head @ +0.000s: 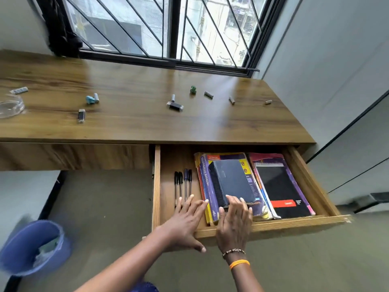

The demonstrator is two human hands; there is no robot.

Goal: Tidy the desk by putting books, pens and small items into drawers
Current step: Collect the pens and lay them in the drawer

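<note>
Drawer: we saw the open wooden drawer (273, 225) pulled out from under the right part of the long wood-grain desk (134, 121); its back stayed hidden beneath the desktop.
Books: a dark blue hardback book (231, 182) lay on top of a purple and yellow paperback stack (205, 186), beside a black spiral notebook with a red label (282, 190), all inside the drawer.
Pens: four dark ballpoint pens (182, 184) lay side by side in the drawer's left part; our fingers covered their near ends.
Left hand: our left hand (185, 220) lay flat with straight, spread fingers against the stack's left edge, grasping nothing.
Right hand: our right hand (234, 220) rested with relaxed fingers on the hardback's near end, holding nothing.
Desk top: small items lay scattered well apart, among them a black-and-silver stamp-like block (175, 106) and a green clip (193, 90); most were too small to identify.
Edges: a clear glass dish (10, 106) was cut off at left, and a blue waste bin (31, 247) looked blurred.
</note>
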